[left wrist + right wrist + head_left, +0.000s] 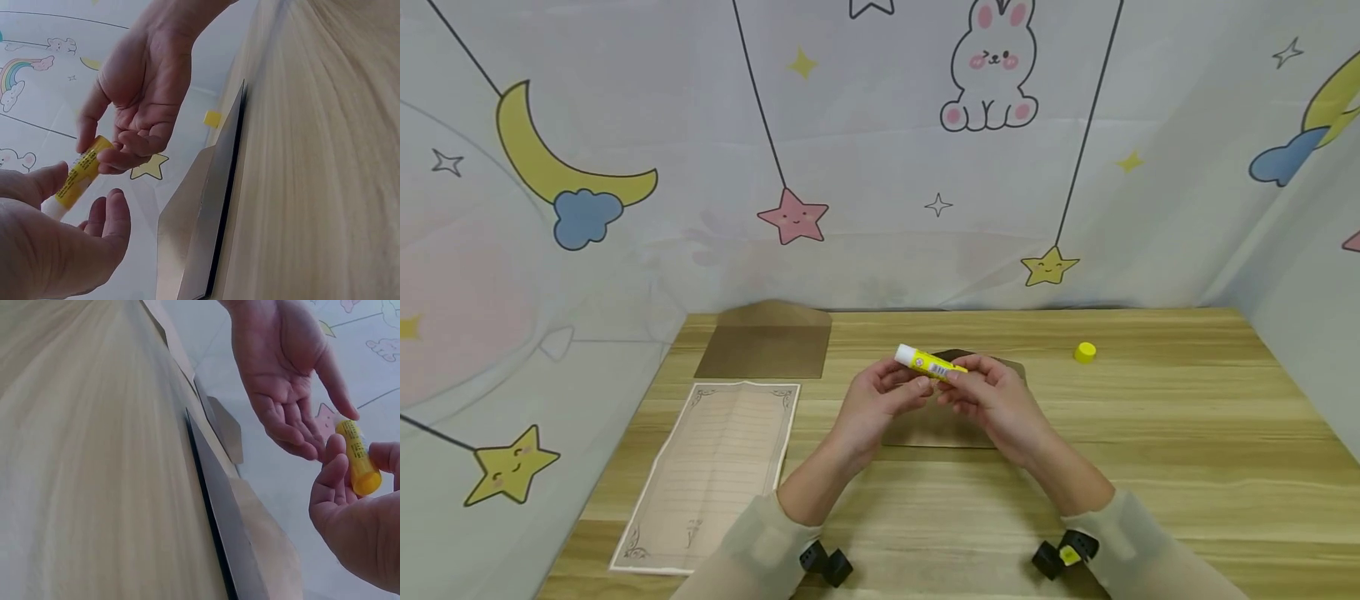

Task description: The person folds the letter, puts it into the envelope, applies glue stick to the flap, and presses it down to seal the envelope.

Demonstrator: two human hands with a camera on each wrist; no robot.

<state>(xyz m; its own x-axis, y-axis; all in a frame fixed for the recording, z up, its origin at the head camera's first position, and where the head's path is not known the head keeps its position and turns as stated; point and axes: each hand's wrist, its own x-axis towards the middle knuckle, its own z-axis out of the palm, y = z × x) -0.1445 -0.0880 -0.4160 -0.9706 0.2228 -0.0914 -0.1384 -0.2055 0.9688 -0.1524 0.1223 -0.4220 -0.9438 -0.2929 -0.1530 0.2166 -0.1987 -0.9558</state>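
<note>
A yellow glue stick [931, 364] with a white end is held up over the middle of the table. My right hand [1000, 407] pinches its yellow end between thumb and fingers, as the right wrist view shows. Around the white end is my left hand [874, 402], its thumb at the stick and its other fingers loosely bent, apart from it. Below both hands a brown envelope [936, 429] lies with its flap toward the back; the hands cover part of it. In the left wrist view, the envelope [219, 200] appears edge-on beside the hands.
A yellow cap [1085, 352] stands at the back right of the wooden table [1187, 467]. Another brown envelope [766, 350] lies at the back left, flap raised against the cartoon-printed curtain [880, 150]. In front of it is a lined sheet of letter paper [715, 467].
</note>
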